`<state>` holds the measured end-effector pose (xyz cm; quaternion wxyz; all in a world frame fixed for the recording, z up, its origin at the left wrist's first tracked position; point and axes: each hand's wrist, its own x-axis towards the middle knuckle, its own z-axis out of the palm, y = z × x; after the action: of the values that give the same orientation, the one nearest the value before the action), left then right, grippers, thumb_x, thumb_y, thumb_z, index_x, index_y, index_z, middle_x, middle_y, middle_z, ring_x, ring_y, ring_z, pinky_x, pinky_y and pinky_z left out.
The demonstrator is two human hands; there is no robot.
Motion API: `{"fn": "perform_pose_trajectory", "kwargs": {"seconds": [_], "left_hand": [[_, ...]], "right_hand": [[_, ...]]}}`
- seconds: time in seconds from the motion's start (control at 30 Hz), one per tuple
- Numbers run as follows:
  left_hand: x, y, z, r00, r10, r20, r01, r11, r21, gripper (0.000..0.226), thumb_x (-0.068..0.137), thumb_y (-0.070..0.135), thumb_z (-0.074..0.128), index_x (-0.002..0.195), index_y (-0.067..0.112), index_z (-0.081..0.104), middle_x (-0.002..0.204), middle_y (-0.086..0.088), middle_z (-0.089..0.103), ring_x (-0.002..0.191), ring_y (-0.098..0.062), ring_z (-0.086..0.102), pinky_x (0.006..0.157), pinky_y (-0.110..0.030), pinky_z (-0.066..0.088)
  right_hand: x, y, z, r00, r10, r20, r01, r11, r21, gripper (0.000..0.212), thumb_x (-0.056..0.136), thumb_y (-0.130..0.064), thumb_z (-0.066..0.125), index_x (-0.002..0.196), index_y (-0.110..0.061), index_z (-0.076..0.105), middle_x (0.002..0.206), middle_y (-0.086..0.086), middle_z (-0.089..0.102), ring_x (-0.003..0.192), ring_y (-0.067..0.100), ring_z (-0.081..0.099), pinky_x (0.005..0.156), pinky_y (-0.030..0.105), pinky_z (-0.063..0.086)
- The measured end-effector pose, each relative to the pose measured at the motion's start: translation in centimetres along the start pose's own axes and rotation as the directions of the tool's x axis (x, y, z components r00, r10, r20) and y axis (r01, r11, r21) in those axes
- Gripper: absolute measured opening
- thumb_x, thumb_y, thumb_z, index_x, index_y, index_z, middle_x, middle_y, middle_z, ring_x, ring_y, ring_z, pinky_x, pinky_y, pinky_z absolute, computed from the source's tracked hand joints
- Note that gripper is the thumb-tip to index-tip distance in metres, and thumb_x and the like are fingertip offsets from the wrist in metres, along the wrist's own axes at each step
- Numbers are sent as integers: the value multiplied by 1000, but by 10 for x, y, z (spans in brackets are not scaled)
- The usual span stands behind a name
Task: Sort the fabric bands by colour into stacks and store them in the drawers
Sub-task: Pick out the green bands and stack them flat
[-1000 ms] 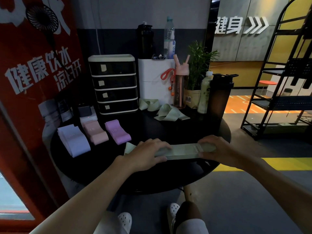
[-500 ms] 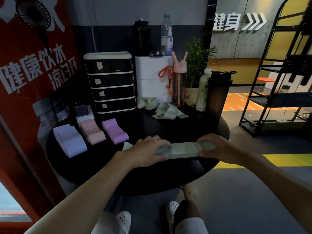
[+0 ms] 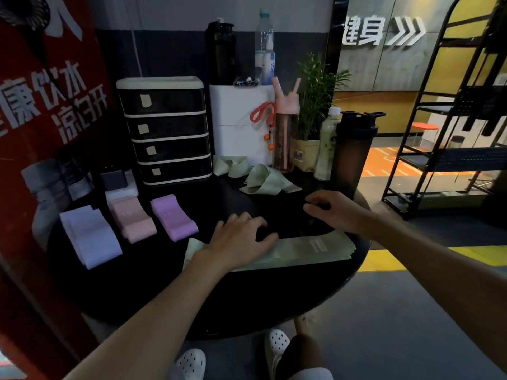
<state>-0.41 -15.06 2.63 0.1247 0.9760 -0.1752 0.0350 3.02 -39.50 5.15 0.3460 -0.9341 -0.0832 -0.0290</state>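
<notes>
A flat stack of pale green bands lies at the near edge of the round black table. My left hand rests on the stack's left part, fingers loosely bent. My right hand hovers just beyond the stack's right end, fingers relaxed, holding nothing. Two loose green bands lie further back, one twisted, the other by the white box. On the left lie a lavender stack, a pink stack and a purple stack. The black drawer unit stands behind them, all drawers closed.
A white box, a pink bottle, a potted plant, a pale bottle and a dark shaker crowd the table's back right. A red banner stands left. A black rack stands on the right.
My right hand has let go of the green stack's right end and lifted away toward the back. The left hand stays on the stack. The camera moved closer.
</notes>
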Motion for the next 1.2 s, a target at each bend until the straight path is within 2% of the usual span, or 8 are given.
{"fn": "perform_pose_trajectory", "kwargs": {"seconds": [0.17,0.43,0.57,0.63,0.73,0.8,0.97,1.2], "left_hand": [[4,-5,10,999,-28,20,27,999,37,59,88,75,32,135,43,46,135,8,41,128,-18,35,106,-45,28],[5,-7,11,1000,-7,31,6,999,35,58,90,74,27,139,44,39,134,11,36,128,-14,31,107,-42,25],[4,-7,10,999,0,45,-2,999,32,59,90,74,25,140,44,37,135,11,34,128,-14,29,107,-42,25],[3,-7,9,999,2,52,-4,999,39,60,90,74,25,140,43,37,135,11,34,128,-14,29,107,-41,25],[3,-6,8,998,4,56,-7,999,44,62,90,74,24,141,42,37,135,10,34,128,-14,30,106,-41,25],[3,-6,7,998,5,59,-7,999,41,62,90,74,23,140,41,38,134,10,34,127,-14,30,106,-41,25],[1,-6,8,998,-2,60,0,999,42,62,90,73,24,140,41,39,134,11,35,127,-14,30,108,-42,25],[3,-6,8,997,2,77,-4,999,37,62,91,74,25,140,39,40,140,8,35,131,-17,30,110,-46,24]], "right_hand": [[56,4,13,986,119,-114,-108,989,102,25,93,-28,64,115,-15,63,108,4,65,93,18,62,74,25,47],[124,34,29,955,250,-157,-256,967,-15,25,87,-42,65,104,-23,66,105,1,67,95,19,63,86,36,53],[143,44,32,949,269,-162,-285,955,-83,45,68,-72,63,86,-32,62,91,-4,62,89,20,60,80,36,51],[153,51,36,941,297,-159,-314,945,-90,67,55,-81,58,99,-31,65,102,-4,64,97,22,59,90,43,50],[160,52,40,927,340,-155,-349,936,-35,81,55,-71,68,119,-23,60,114,2,60,107,27,57,98,48,46],[161,50,39,913,378,-157,-379,925,25,80,47,-66,73,108,-17,62,108,6,64,99,27,61,92,45,52],[141,24,32,928,307,-212,-299,952,71,13,82,-15,67,86,-3,69,77,11,63,61,16,56,54,25,44],[111,-18,8,948,59,-313,-40,997,67,15,88,-6,60,75,-13,55,69,-3,49,66,12,48,52,22,33]]}}
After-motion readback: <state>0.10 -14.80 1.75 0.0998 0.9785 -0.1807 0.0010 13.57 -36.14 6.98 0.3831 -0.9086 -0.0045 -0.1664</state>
